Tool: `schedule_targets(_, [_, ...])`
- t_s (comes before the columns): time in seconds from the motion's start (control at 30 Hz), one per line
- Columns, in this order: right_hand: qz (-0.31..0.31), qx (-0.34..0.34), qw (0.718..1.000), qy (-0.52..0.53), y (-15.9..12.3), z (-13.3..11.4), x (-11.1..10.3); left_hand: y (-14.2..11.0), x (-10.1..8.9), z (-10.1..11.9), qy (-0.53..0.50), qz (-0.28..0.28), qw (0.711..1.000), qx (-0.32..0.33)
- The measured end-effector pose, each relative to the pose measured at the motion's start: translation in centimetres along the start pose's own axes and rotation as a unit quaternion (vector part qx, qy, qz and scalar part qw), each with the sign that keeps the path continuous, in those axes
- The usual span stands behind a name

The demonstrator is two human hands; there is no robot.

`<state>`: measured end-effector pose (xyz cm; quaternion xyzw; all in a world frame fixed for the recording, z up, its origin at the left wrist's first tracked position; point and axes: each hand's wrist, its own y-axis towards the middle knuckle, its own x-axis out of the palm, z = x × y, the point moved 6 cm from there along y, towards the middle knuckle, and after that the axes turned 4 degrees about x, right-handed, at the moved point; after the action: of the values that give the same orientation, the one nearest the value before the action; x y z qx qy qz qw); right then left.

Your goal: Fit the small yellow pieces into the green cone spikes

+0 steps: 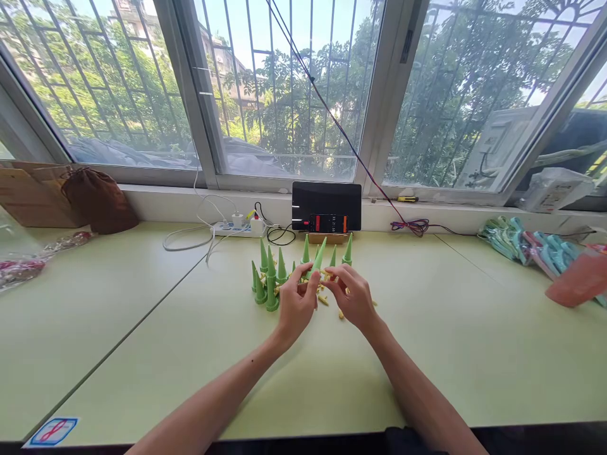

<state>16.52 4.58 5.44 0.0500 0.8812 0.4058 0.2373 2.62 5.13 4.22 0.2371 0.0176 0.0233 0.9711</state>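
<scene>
My left hand point(296, 308) is closed around the lower part of a pale green cone point(320, 255), whose tip leans up and to the right. Close beside it, my right hand point(353, 298) pinches thumb and fingers together near the cone's base; what sits between the fingertips is too small to make out. Several green cones with round bases stand upright to the left, such as a tall green cone point(271, 284). More rise behind my hands, among them a far green cone point(348, 249). Small yellow pieces point(323, 300) lie scattered under and around my hands, partly hidden by them.
Behind the cones a phone point(329, 223) leans against a dark tablet point(303, 196). A power strip point(227, 229) with cables is at the back left, near a brown cloth bag point(97, 201). Bundled bluish-green items point(505, 239) and a pink item point(578, 278) lie right.
</scene>
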Motion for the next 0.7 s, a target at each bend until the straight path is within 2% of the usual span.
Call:
schedule_targets(0.43, [0.016, -0.001, 1.000, -0.002, 0.11, -0.24, -0.29, -0.40, 0.35, -0.19, 0.010, -0.020, 1.000, 0.011])
schedule_targets(0.7, [0.019, 0.047, 0.999, 0.009, 0.14, 0.33, -0.38, -0.53, 0.77, -0.05, -0.005, -0.058, 0.998, 0.006])
